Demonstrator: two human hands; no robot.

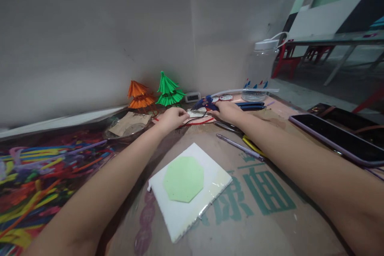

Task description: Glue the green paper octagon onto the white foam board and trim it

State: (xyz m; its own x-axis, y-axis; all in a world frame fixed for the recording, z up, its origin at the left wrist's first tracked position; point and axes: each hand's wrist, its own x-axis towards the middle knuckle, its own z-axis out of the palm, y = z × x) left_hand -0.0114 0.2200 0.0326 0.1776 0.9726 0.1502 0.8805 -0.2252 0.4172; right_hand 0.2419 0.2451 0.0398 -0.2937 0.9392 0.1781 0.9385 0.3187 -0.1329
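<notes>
Left hand [173,120], just before 12 o'clock of the white board: fingers curled, thumb and fingertips close together by the left edge of a crumpled white pad [198,113]. Can't tell if it pinches anything. Right hand [227,112], about 1 o'clock: closed round the rear of a blue hot glue gun [207,103], gap between fingers and thumb taken up by the handle; trigger finger not clear. Gun sits just past 12, at the far edge of the work surface, nozzle [194,107] pointing to about 8 over the pad, small red light [207,105] showing. Thin black cable [193,119] curves in front of the pad, between the hands.

Light-green octagon [183,179] lies flat on the white board [213,172], nearest the wearer, neither hand on it. Orange pipe-cleaner tree [138,95] at 11, green pipe-cleaner tree [169,89] nearly 12, purple pen [240,148] at 2, water bottle [259,70] at 1, loose pipe cleaners [45,180] at 9.

Handling, my judgement: gun likely wants a firm handle grip, nozzle low over the pad so drips land there. Left fingertips sit close to the tip; better well clear, since it is probably hot. Cable should be slack and away from the nozzle. Wrist steady, no trigger squeeze while shifting it.
</notes>
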